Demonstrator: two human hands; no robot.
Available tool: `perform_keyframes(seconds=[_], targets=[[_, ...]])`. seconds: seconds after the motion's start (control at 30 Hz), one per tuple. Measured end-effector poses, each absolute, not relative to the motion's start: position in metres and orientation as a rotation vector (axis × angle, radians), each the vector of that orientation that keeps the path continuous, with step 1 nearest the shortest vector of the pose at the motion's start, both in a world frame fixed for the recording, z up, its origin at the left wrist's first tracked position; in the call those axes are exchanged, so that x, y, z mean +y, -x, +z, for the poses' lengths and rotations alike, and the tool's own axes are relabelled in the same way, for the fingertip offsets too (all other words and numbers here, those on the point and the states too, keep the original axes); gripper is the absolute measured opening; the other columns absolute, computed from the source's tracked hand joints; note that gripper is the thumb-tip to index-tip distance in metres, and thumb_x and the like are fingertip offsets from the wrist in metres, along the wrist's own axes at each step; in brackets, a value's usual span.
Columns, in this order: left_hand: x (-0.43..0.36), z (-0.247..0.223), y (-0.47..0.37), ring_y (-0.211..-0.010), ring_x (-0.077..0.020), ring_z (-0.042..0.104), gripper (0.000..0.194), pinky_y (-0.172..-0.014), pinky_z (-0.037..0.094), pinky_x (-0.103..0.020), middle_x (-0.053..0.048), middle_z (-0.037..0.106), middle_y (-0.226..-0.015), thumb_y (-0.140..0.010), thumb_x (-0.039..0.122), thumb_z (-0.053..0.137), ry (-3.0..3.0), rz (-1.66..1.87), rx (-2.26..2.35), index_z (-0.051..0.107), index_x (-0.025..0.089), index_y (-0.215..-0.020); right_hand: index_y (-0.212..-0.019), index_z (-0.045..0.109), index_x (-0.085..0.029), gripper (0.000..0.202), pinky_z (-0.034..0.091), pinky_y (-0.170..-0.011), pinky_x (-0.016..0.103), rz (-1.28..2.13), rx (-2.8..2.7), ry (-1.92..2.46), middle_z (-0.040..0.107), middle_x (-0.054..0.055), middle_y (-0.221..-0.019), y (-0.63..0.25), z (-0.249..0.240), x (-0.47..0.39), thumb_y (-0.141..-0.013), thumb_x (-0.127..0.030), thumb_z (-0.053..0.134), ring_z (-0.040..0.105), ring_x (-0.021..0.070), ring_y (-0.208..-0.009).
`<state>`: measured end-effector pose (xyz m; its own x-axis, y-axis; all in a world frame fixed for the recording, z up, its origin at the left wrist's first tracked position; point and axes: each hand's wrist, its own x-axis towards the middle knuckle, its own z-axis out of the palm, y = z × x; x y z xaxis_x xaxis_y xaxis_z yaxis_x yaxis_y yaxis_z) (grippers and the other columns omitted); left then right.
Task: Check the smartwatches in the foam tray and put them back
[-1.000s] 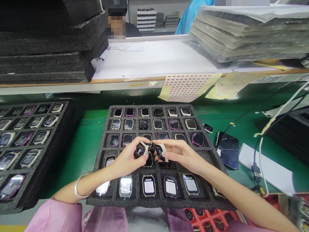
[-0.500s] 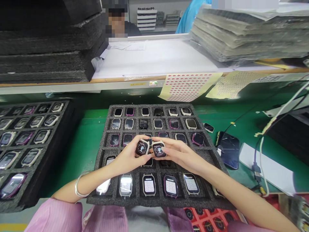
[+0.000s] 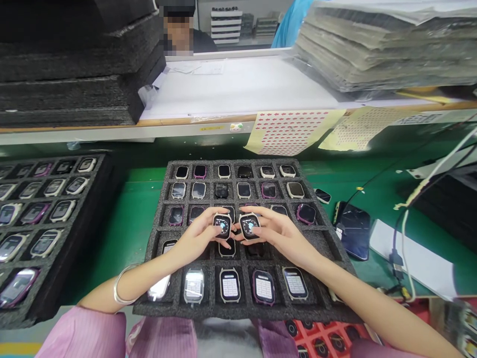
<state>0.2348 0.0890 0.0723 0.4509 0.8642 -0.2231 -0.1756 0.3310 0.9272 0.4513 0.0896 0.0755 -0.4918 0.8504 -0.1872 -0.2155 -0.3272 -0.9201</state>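
Observation:
My left hand (image 3: 204,229) grips a smartwatch body (image 3: 222,225) with a light case and a lit dial, its thumb on the screen. A second lit smartwatch body (image 3: 249,224) sits in my right hand (image 3: 275,230), with that thumb also on the glass. Both are held side by side, slightly apart, faces up. Below them lies a black foam tray (image 3: 242,311) whose compartments hold several watch bodies in light, black and purple cases. In its front row, a purple-cased watch (image 3: 264,287) shows a lit white screen. My hands hide part of the middle rows.
Another foam tray (image 3: 48,288) of watches stands at left. To the right are a dark phone (image 3: 354,231), a loose watch body (image 3: 322,196) and cables (image 3: 408,258). A shelf (image 3: 238,94) bears stacked foam (image 3: 67,94) and plastic-wrapped trays (image 3: 387,49). A person (image 3: 179,35) is beyond.
The left watch has turned to face up more squarely, and my left thumb has moved onto its screen. The right watch has shifted slightly right and up, leaving a wider gap between the two.

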Motion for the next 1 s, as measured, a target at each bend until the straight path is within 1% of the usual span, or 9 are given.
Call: perform_keyframes(seconds=[0.13,0.23,0.4,0.47,0.57,0.67,0.77,0.9,1.0], targets=[[0.089,0.072,-0.235,-0.082,-0.0178,0.060,0.033,-0.071,0.056,-0.035,-0.003,0.057,-0.087,-0.081,0.020,0.052,-0.997,0.790,0.841,0.051,0.018,-0.114,-0.123,0.055,-0.020,0.039,0.059,-0.081,0.045,1.866,-1.174,0.935,0.072,0.008,-0.101,-0.451,0.075,0.090,-0.086,-0.024,0.065,0.071,0.0259,-0.093],[0.089,0.070,-0.234,-0.082,-0.0175,0.060,0.032,-0.072,0.056,-0.035,-0.003,0.057,-0.088,-0.082,0.020,0.052,-1.020,0.785,0.833,0.050,0.018,-0.115,-0.122,0.056,-0.021,0.037,0.059,-0.081,0.046,1.870,-1.169,0.940,0.073,0.008,-0.102,-0.451,0.075,0.090,-0.087,-0.026,0.065,0.071,0.0255,-0.092],[0.090,0.062,-0.233,-0.077,-0.0144,0.058,0.041,-0.063,0.051,-0.027,-0.002,0.056,-0.095,-0.079,0.017,0.061,-1.175,0.770,0.849,0.046,0.021,-0.117,-0.134,0.049,-0.024,0.050,0.053,-0.092,0.048,1.884,-1.128,0.927,0.071,0.007,-0.110,-0.451,0.075,0.088,-0.087,-0.029,0.065,0.067,0.0244,-0.103],[0.090,0.059,-0.232,-0.077,-0.0138,0.056,0.042,-0.066,0.048,-0.027,-0.001,0.056,-0.098,-0.078,0.017,0.063,-1.261,0.757,0.881,0.046,0.023,-0.116,-0.134,0.049,-0.025,0.050,0.051,-0.094,0.048,1.898,-1.115,0.915,0.069,0.007,-0.114,-0.450,0.075,0.088,-0.087,-0.029,0.065,0.066,0.0240,-0.106],[0.089,0.058,-0.231,-0.081,-0.0145,0.053,0.037,-0.075,0.045,-0.028,-0.001,0.056,-0.095,-0.079,0.018,0.063,-1.381,0.751,0.932,0.049,0.021,-0.112,-0.128,0.056,-0.024,0.044,0.052,-0.092,0.044,1.925,-1.131,0.902,0.070,0.007,-0.112,-0.450,0.076,0.089,-0.086,-0.027,0.067,0.067,0.0221,-0.102],[0.087,0.061,-0.230,-0.077,-0.0144,0.051,0.031,-0.072,0.041,-0.027,0.001,0.054,-0.087,-0.078,0.015,0.060,-1.454,0.720,0.973,0.051,0.019,-0.107,-0.113,0.065,-0.019,0.035,0.054,-0.083,0.036,1.945,-1.197,0.879,0.072,0.007,-0.100,-0.451,0.077,0.090,-0.079,-0.021,0.074,0.069,0.0197,-0.092],[0.085,0.066,-0.229,-0.073,-0.0138,0.048,0.029,-0.070,0.039,-0.026,0.003,0.051,-0.081,-0.077,0.011,0.057,-1.502,0.665,0.973,0.051,0.020,-0.105,-0.102,0.067,-0.017,0.030,0.053,-0.076,0.030,1.980,-1.212,0.847,0.073,0.007,-0.094,-0.453,0.078,0.090,-0.075,-0.017,0.078,0.068,0.0179,-0.089],[0.084,0.067,-0.230,-0.077,-0.0149,0.049,0.032,-0.073,0.039,-0.027,0.002,0.053,-0.086,-0.078,0.012,0.056,-1.517,0.660,0.953,0.049,0.020,-0.107,-0.104,0.068,-0.018,0.031,0.052,-0.071,0.026,1.999,-1.228,0.824,0.072,0.005,-0.091,-0.454,0.079,0.090,-0.074,-0.016,0.077,0.067,0.0151,-0.085],[0.084,0.065,-0.231,-0.084,-0.0160,0.050,0.033,-0.079,0.040,-0.029,0.000,0.054,-0.093,-0.079,0.014,0.057,-1.511,0.689,0.941,0.048,0.020,-0.110,-0.111,0.067,-0.019,0.039,0.052,-0.075,0.027,1.991,-1.255,0.806,0.071,0.005,-0.097,-0.453,0.079,0.090,-0.074,-0.016,0.077,0.067,0.0154,-0.088]])
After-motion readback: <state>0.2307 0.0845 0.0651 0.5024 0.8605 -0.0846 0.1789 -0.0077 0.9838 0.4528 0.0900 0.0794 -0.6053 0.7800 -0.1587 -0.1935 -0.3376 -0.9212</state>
